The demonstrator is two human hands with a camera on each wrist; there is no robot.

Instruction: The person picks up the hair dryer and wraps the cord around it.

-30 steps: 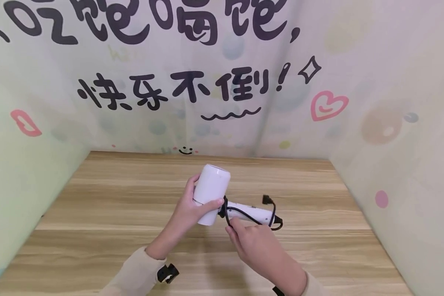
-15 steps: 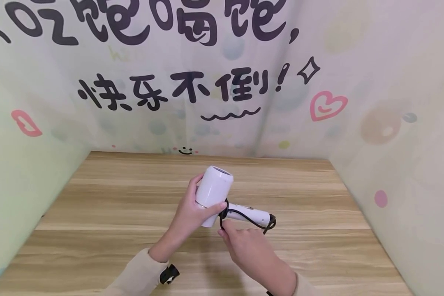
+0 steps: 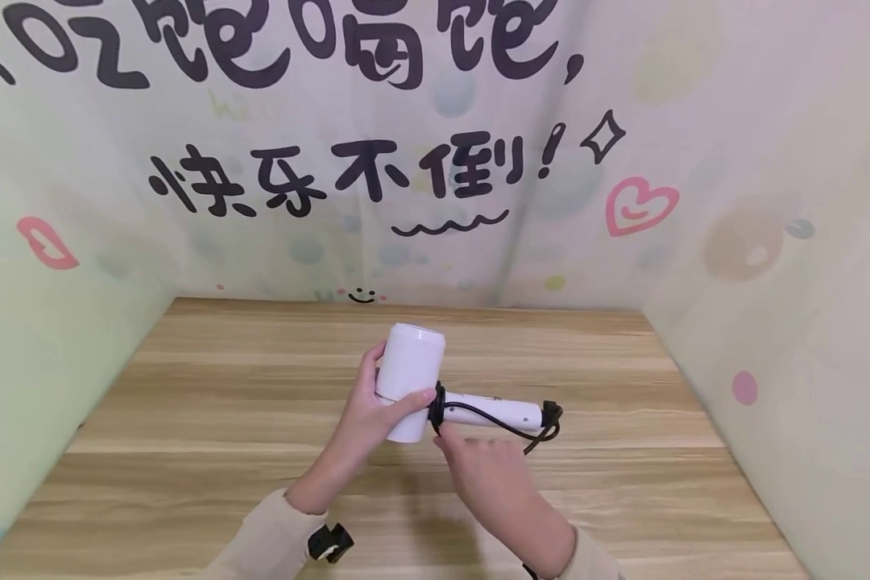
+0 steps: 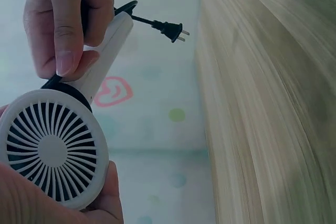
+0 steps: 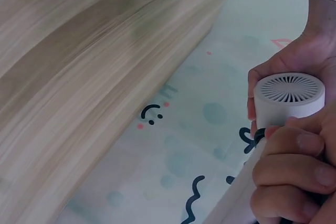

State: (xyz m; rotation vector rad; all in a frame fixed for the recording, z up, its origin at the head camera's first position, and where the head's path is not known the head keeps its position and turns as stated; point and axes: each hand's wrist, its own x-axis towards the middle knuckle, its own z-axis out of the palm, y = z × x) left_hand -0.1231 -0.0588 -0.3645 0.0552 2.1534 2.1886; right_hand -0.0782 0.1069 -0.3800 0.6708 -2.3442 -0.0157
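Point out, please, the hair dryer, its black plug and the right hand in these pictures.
Hair dryer (image 3: 410, 370): head view, on the white barrel.
Black plug (image 4: 169, 31): left wrist view, on its body, behind the prongs.
Right hand (image 3: 491, 477): head view, on the back of it.

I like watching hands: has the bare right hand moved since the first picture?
Yes: the right hand shifted slightly left, away from the pink printed heart-shaped outline.

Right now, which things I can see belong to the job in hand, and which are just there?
In the job:
hair dryer, gripped by the left hand
black cord, pinched by the right hand
plug on its end

Just there:
wooden table
printed backdrop behind
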